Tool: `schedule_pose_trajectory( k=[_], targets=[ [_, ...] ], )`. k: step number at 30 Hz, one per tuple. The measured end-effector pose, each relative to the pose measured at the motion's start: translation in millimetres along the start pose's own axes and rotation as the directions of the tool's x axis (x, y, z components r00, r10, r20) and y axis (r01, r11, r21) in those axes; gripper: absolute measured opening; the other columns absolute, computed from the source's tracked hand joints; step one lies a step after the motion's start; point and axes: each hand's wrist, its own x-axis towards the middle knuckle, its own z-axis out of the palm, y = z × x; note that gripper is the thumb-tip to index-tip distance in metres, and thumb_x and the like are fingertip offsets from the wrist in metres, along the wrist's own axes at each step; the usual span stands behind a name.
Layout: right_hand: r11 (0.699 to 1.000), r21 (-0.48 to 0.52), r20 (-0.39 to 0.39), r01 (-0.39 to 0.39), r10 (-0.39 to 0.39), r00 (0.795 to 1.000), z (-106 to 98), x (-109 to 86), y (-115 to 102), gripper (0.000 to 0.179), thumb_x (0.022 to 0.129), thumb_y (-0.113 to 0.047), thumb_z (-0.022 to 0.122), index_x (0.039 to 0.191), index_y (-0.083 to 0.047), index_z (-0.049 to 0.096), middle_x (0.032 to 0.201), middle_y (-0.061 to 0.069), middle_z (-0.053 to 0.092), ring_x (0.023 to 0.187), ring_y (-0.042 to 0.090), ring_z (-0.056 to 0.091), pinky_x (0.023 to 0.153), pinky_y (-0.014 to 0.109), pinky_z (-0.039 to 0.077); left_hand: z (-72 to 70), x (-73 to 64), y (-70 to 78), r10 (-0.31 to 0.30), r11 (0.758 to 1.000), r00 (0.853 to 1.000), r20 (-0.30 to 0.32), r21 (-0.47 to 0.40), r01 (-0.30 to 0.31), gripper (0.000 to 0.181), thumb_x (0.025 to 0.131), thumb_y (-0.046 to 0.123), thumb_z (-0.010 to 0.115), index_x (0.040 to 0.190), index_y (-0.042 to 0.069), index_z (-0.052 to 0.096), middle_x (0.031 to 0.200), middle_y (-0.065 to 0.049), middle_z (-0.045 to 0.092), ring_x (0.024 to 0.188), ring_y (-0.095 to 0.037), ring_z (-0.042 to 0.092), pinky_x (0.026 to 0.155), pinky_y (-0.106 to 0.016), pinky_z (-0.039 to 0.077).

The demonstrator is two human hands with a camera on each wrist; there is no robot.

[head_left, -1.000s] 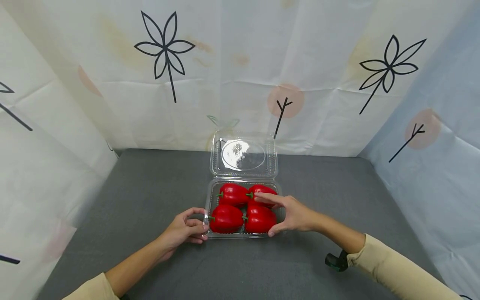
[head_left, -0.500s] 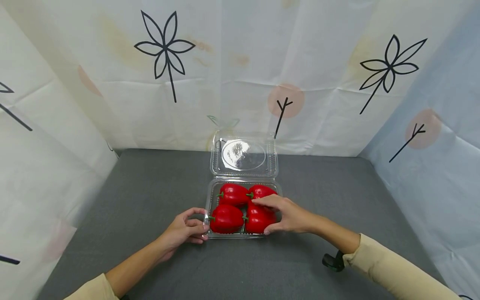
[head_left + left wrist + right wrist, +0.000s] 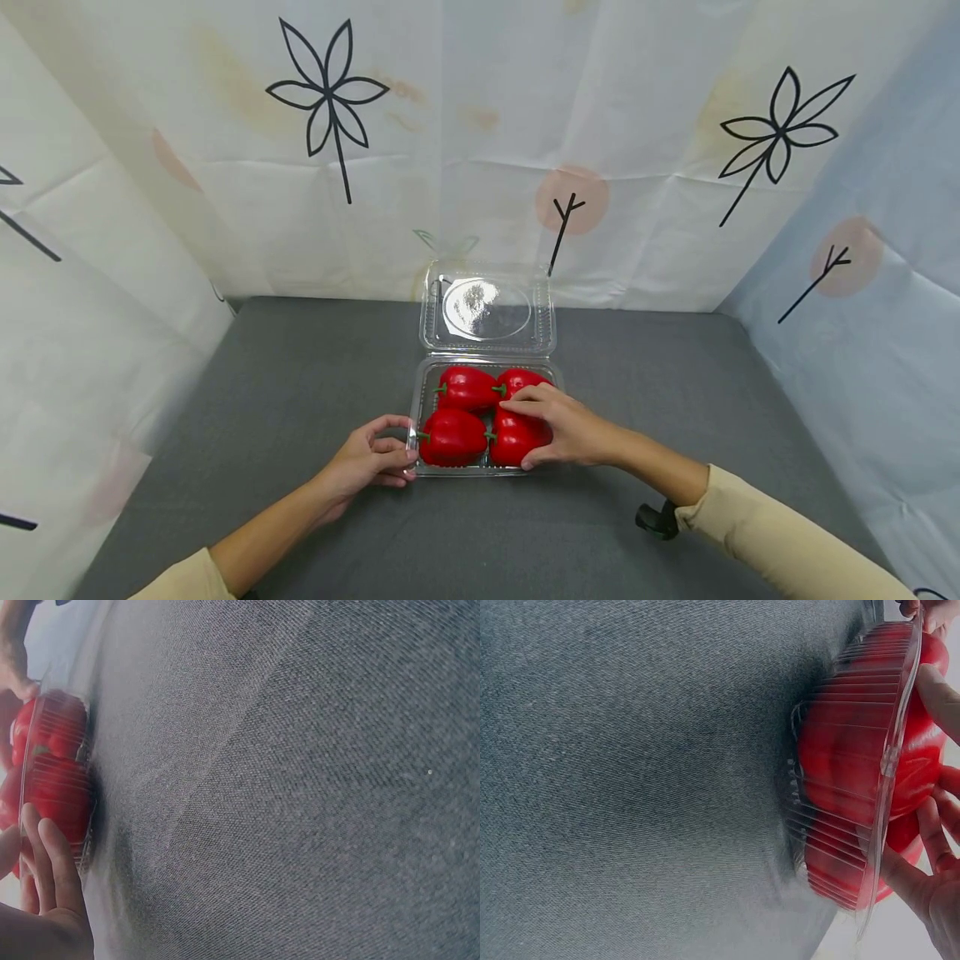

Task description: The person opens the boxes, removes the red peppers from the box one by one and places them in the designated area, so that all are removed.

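Observation:
A clear plastic clamshell container [image 3: 472, 472] lies on the grey cloth with several red bell peppers in two rows. My left hand [image 3: 367, 457] holds its left rim; in the left wrist view the fingers [image 3: 58, 859] lie along the outer wall. Over the front right bell pepper [image 3: 512, 439] my right hand [image 3: 566, 429] is curled, thumb at its front and fingers across its top, gripping it in its place. The front left bell pepper [image 3: 452, 437], back left bell pepper [image 3: 467, 387] and back right bell pepper [image 3: 517, 380] sit beside it, the last partly hidden by the hand.
The container's transparent lid [image 3: 536, 321] is hinged back and stands raised behind the base. Grey cloth [image 3: 330, 350] covers the table. Patterned white curtains [image 3: 487, 108] enclose the back and sides. A black wrist device [image 3: 657, 521] hangs under the right forearm.
My right hand has moved left and slightly inward, its fingers closing round the front right bell pepper. The left hand, the container and the peppers have stayed in place.

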Motion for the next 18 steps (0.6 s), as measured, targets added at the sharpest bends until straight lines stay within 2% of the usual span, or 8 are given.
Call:
schedule_pose_trajectory(
  k=[6,12,18],
  targets=[
    [1.0,-0.029,0.014,0.0,0.0,1.0,-0.8,2.9,-2.0,0.071,0.075,-0.026,0.088,0.137,-0.006,0.059,0.129,0.004,0.055,0.12,0.022,0.047,0.093,0.043,0.05,0.6,0.0,0.5,-0.006,1.0,1.0,-0.001,-0.01,0.006,0.057,0.09,0.012,0.074,0.137,0.0,0.043,0.088,-0.008,0.071,0.076,-0.02,0.072,0.072,-0.032,0.059],
    [1.0,0.01,0.025,-0.005,0.004,1.0,-1.7,4.4,-1.0,0.065,0.075,-0.026,0.088,0.131,-0.009,0.06,0.128,0.002,0.054,0.119,0.022,0.046,0.091,0.041,0.052,0.4,0.7,0.0,-0.013,1.0,1.0,-0.004,-0.012,0.013,0.057,0.09,0.013,0.074,0.137,0.001,0.043,0.088,-0.007,0.071,0.076,-0.021,0.072,0.072,-0.032,0.059],
    [0.999,0.034,0.032,-0.015,0.014,0.999,-2.3,3.6,-0.3,0.066,0.076,-0.028,0.087,0.132,-0.009,0.058,0.13,0.003,0.053,0.121,0.022,0.045,0.09,0.041,0.053,0.3,1.0,0.4,-0.018,1.0,1.0,-0.006,-0.011,0.018,0.057,0.09,0.013,0.074,0.137,0.001,0.043,0.088,-0.007,0.071,0.076,-0.021,0.072,0.072,-0.032,0.059]
  ],
)
